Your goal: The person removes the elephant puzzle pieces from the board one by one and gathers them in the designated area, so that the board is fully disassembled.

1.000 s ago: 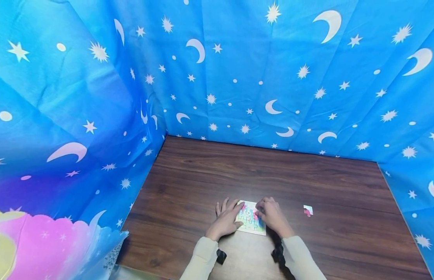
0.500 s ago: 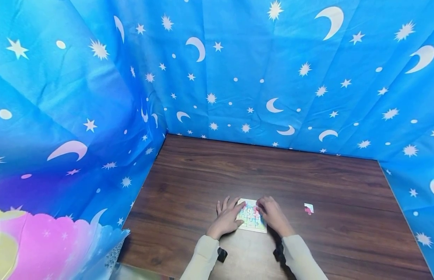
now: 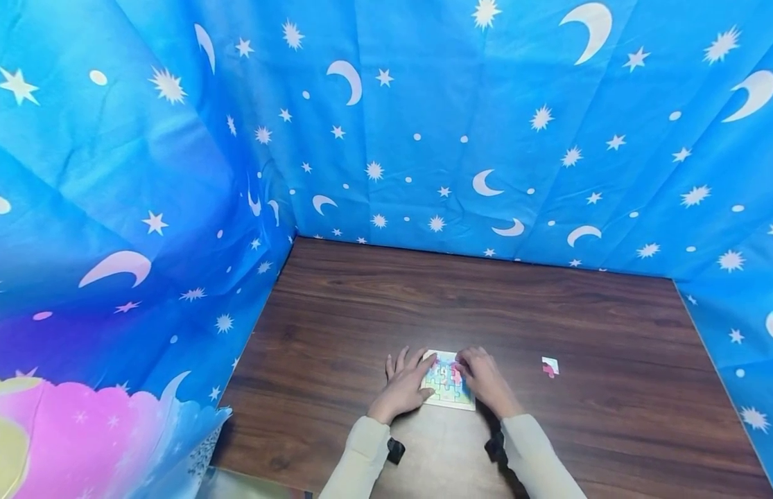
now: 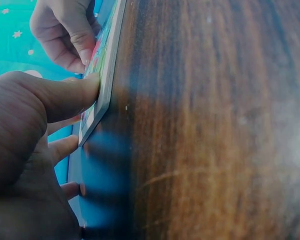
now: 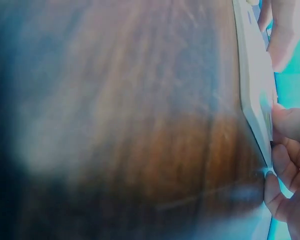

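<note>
Resting on the left side of a jigsaw puzzle (image 3: 447, 393), the left hand (image 3: 398, 388) has its fingers spread, its thumb on the board near the close edge and its index finger farther up. At the puzzle's far right corner, the right hand (image 3: 484, 378) bends its fingers over the board, thumb touching it, though whether they pinch a piece cannot be told. The puzzle lies flat on the brown table (image 3: 374, 305), between both hands, with a red-and-white loose piece (image 3: 550, 366) well to the right.
</note>
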`<action>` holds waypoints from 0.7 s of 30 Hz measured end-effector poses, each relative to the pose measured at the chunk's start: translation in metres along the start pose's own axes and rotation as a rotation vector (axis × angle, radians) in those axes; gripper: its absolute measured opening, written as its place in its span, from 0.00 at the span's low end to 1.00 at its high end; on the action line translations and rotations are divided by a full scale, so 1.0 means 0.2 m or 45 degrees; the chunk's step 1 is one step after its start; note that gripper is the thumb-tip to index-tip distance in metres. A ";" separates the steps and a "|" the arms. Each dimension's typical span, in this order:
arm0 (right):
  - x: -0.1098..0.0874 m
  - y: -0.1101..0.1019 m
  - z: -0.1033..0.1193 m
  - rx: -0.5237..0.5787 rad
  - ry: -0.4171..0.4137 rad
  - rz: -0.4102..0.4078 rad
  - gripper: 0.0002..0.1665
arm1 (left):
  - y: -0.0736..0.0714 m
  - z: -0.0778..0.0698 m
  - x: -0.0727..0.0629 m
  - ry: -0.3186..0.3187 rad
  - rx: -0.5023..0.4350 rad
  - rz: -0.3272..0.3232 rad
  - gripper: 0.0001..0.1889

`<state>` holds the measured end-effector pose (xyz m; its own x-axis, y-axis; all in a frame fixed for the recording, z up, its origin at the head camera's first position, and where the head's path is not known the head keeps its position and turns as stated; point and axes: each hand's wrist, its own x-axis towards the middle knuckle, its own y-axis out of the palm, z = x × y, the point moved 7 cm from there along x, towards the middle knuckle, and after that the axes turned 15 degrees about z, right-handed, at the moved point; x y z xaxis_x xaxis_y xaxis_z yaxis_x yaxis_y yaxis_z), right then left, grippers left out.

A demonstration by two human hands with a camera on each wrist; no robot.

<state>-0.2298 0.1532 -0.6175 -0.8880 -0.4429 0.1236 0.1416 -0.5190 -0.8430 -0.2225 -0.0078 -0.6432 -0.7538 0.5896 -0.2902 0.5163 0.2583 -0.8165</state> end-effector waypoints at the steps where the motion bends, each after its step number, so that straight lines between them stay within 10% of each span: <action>1: 0.00 0.00 0.00 0.003 0.009 0.004 0.09 | 0.00 0.00 0.00 0.008 -0.005 -0.005 0.34; 11: 0.01 -0.03 -0.02 0.013 0.067 -0.025 0.06 | 0.01 -0.02 0.02 0.010 0.054 0.063 0.21; 21: -0.02 -0.05 0.00 -0.029 0.057 0.023 0.03 | 0.02 -0.02 0.01 -0.011 0.032 0.073 0.29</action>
<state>-0.2273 0.1598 -0.6099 -0.9042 -0.4185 0.0851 0.1482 -0.4944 -0.8565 -0.2195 -0.0032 -0.6455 -0.7270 0.5960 -0.3408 0.5482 0.2050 -0.8109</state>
